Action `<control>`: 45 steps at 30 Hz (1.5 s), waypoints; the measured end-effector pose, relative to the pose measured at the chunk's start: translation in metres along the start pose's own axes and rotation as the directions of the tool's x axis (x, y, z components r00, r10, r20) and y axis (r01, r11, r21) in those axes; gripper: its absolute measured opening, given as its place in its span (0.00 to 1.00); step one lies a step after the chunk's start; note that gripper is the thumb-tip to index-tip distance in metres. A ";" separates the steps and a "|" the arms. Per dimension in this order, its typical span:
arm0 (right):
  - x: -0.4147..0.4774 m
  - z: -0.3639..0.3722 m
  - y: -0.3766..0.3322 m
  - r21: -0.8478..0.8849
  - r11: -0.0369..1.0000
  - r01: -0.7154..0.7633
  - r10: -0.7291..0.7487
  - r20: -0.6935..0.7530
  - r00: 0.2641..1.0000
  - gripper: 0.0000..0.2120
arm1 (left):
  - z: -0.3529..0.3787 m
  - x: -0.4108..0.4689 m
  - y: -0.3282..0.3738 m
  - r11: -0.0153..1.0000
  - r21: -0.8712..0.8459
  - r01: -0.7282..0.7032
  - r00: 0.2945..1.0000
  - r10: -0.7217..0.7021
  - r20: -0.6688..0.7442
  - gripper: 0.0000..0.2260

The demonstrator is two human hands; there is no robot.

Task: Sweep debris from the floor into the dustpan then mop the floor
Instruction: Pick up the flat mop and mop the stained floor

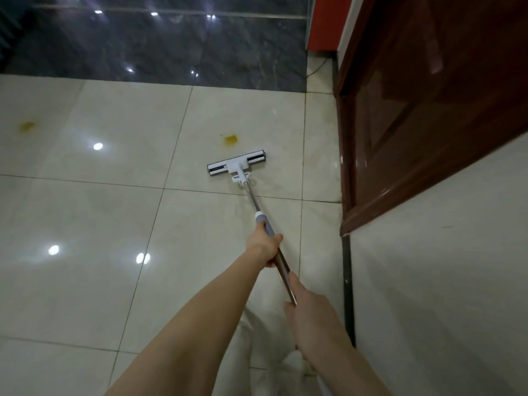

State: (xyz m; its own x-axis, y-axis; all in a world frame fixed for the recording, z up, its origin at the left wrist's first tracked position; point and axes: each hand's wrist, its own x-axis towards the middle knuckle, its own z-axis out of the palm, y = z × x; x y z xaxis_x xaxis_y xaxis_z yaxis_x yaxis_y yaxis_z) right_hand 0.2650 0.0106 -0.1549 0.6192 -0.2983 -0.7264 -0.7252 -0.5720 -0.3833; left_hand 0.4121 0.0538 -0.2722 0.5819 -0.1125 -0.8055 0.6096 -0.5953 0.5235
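A flat mop with a white and black head (237,163) rests on the pale glossy tile floor (85,212). Its metal pole (251,200) runs back toward me. My left hand (265,247) grips the pole just below the grey sleeve. My right hand (307,312) grips the pole's near end. A yellow-brown stain (231,140) lies on the tile just beyond the mop head. A second yellow stain (27,126) sits far to the left. No dustpan or broom is in view.
A dark wooden door (428,110) stands on the right, with a pale wall (443,281) nearer to me. A dark marble strip (160,44) crosses the floor ahead. A red panel (325,21) rises at the far right corner.
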 end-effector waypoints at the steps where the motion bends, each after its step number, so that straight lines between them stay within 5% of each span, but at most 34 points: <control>1: 0.006 -0.003 -0.003 -0.009 1.000 -0.010 0.010 0.005 1.000 0.28 | -0.001 0.005 0.005 1.000 0.016 -0.001 1.000 0.001 -0.005 0.21; 27: 0.323 -0.086 -0.269 0.059 0.996 0.059 -0.054 -0.094 0.994 0.27 | -0.205 0.311 0.232 0.993 0.046 -0.106 0.990 0.109 -0.094 0.19; 35: 0.289 -0.068 -0.240 0.032 0.997 0.075 -0.072 -0.100 0.992 0.30 | -0.194 0.270 0.210 0.994 0.090 -0.064 0.997 0.067 -0.025 0.18; 45: 0.157 -0.043 -0.125 -0.030 0.998 0.064 -0.065 -0.034 0.997 0.28 | -0.111 0.143 0.116 0.999 0.042 -0.027 0.999 0.025 0.032 0.22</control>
State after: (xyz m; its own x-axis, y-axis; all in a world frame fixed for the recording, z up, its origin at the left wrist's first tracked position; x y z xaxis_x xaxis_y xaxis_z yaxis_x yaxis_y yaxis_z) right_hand 0.4654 0.0023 -0.1964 0.6747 -0.2862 -0.6803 -0.6749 -0.6124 -0.4116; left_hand 0.6259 0.0569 -0.2955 0.5798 -0.1526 -0.8004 0.5707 -0.6251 0.5325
